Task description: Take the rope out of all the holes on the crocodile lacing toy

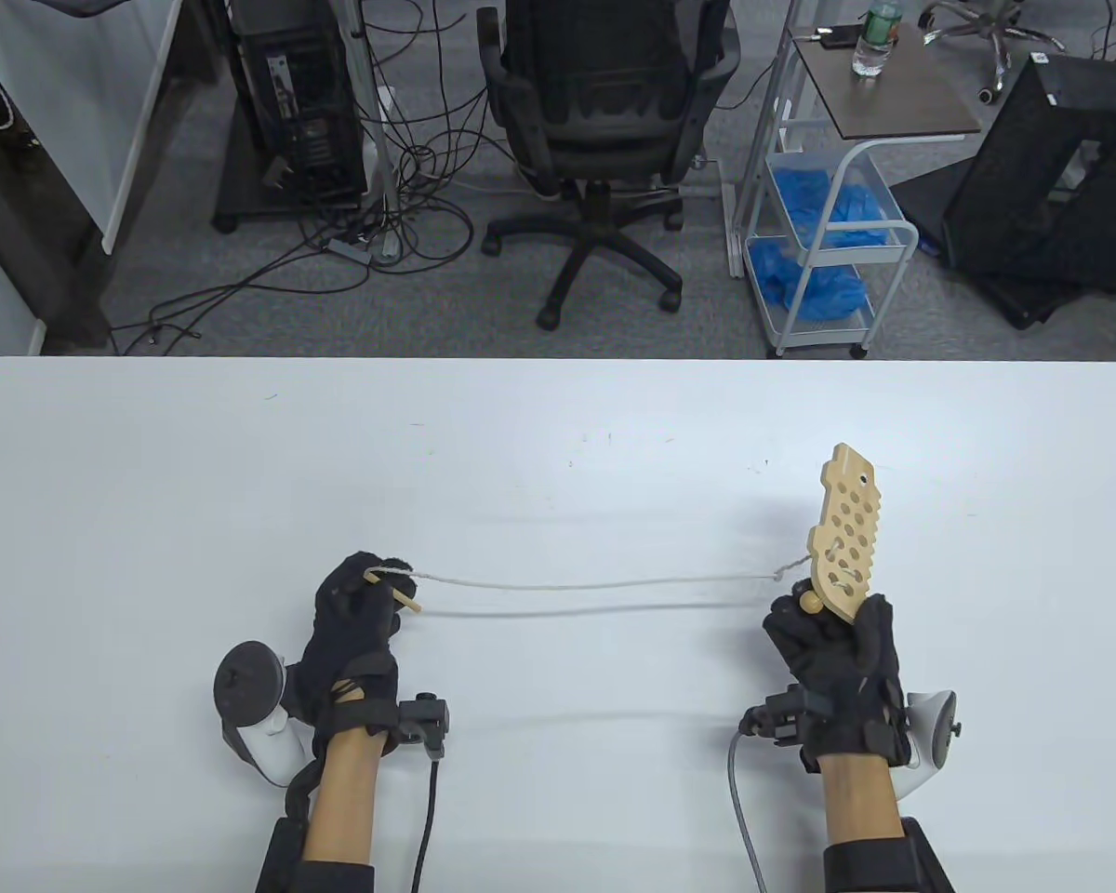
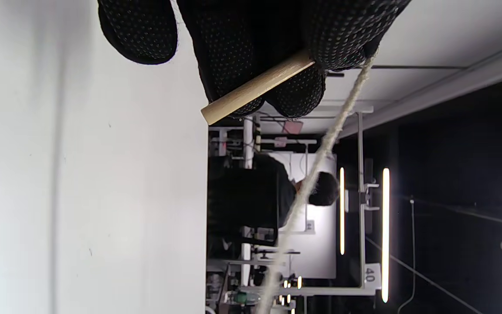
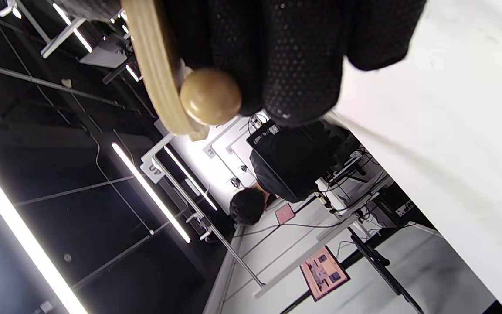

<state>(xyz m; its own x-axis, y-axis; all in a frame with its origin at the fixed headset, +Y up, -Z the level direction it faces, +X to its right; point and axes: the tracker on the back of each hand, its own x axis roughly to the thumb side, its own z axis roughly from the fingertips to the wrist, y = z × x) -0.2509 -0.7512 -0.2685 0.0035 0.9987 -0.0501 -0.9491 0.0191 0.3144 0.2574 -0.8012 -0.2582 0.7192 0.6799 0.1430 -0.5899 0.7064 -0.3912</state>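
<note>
My right hand (image 1: 837,642) grips the lower end of the wooden crocodile lacing board (image 1: 846,539), holding it upright and tilted above the table; the board (image 3: 155,74) and a round wooden bead (image 3: 209,96) show beside my fingers in the right wrist view. A white rope (image 1: 604,586) runs taut from a hole low on the board leftward to my left hand (image 1: 358,614), which pinches the wooden needle stick (image 1: 392,593) at the rope's end. The stick (image 2: 255,87) and rope (image 2: 312,179) show under my fingers in the left wrist view.
The white table (image 1: 558,446) spans the view; its far edge is at mid-frame. Beyond it stand an office chair (image 1: 604,139), a wire cart (image 1: 828,242) with blue bags, and cables on the floor.
</note>
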